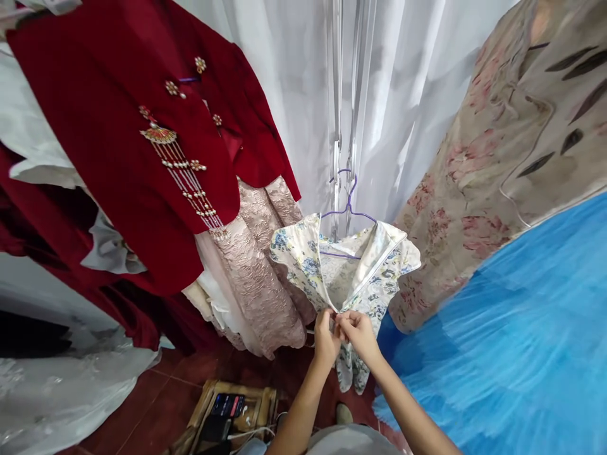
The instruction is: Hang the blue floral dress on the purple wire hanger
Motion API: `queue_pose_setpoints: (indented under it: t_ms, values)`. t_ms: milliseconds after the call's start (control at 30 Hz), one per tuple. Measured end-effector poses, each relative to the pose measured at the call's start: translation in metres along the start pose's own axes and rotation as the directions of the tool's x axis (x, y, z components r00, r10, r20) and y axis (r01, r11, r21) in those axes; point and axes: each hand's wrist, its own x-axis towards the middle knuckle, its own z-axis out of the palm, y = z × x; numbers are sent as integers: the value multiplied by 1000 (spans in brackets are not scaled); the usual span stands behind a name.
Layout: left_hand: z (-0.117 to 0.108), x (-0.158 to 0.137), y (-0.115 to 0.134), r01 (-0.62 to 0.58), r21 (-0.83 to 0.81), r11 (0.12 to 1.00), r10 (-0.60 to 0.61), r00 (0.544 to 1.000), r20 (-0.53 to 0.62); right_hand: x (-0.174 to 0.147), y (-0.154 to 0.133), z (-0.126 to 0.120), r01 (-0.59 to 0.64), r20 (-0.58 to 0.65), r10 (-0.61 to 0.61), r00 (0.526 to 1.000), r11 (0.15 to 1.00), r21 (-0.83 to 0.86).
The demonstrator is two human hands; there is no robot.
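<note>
A white floral dress [303,259] with blue and yellow flowers hangs in front of me on a purple hanger [349,205]. The hanger's hook is over a pale metal bar against the curtain. My left hand [327,335] pinches the fabric at the bottom of the dress's open V-shaped neckline. Right beside it, my right hand [358,332] pinches the same spot, the fingertips of both hands meeting there. Any small fastener between the fingers is hidden. Below the hands, the lower part of the dress hangs down towards the floor.
On the left hang a dark red jacket [109,126] with beaded ornaments and a pink textured skirt [265,272]. To the right are a beige floral garment [465,177] and blue tulle [512,328]. A wooden stool [265,407] bearing a phone [228,405] stands below.
</note>
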Motion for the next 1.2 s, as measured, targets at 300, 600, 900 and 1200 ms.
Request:
queue_pose_setpoints:
  t_ms: [300, 600, 900, 1200]
  values:
    - [5, -9, 20, -218, 381, 899, 165, 972, 167, 64, -137, -7, 280, -222, -297, 929, 954, -103]
    - [-11, -6, 18, -256, 348, 902, 150, 941, 304, 98, -198, -1, 574, -298, -585, 755, 808, -133]
    - [-20, 4, 12, -180, 215, 960, 99, 935, 339, 88, -175, -14, 588, -275, -632, 725, 775, -233]
    - [-5, 58, 69, -312, 36, 949, 304, 941, 148, 82, -165, -13, 535, -314, -549, 775, 834, -135]
